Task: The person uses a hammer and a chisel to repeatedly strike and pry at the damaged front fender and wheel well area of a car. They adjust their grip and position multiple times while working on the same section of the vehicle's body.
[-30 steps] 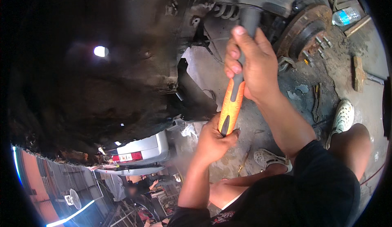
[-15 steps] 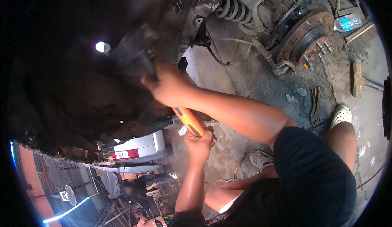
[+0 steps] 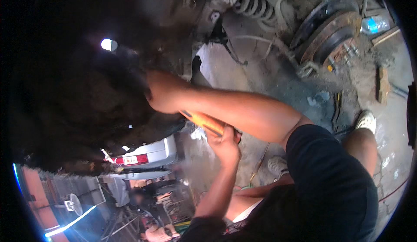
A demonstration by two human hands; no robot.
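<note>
A long orange tool with dark patches [image 3: 203, 121] slants up into the dark, dirty underside of a vehicle's wheel well [image 3: 100, 107]. Around its lower end my left hand [image 3: 225, 143] is closed. My right hand [image 3: 163, 92] reaches across from the right and is closed on the tool farther up, its fingers partly lost in shadow. The tool's front end is hidden in the dark by the panel, so its exact kind cannot be made out. A bright round hole [image 3: 109, 44] shows in the dark panel above my right hand.
At the upper right are a rusty brake disc [image 3: 334, 37] with wheel studs and a coil spring [image 3: 256, 5]. A wooden-headed mallet [image 3: 382, 85] and a plastic bottle [image 3: 375, 25] lie on the floor. A silver car [image 3: 152, 153] and another person [image 3: 150, 198] are at lower left.
My left hand and the tool's lower end have swung right and slightly up. My right hand has shifted slightly left and down. The view has moved a little.
</note>
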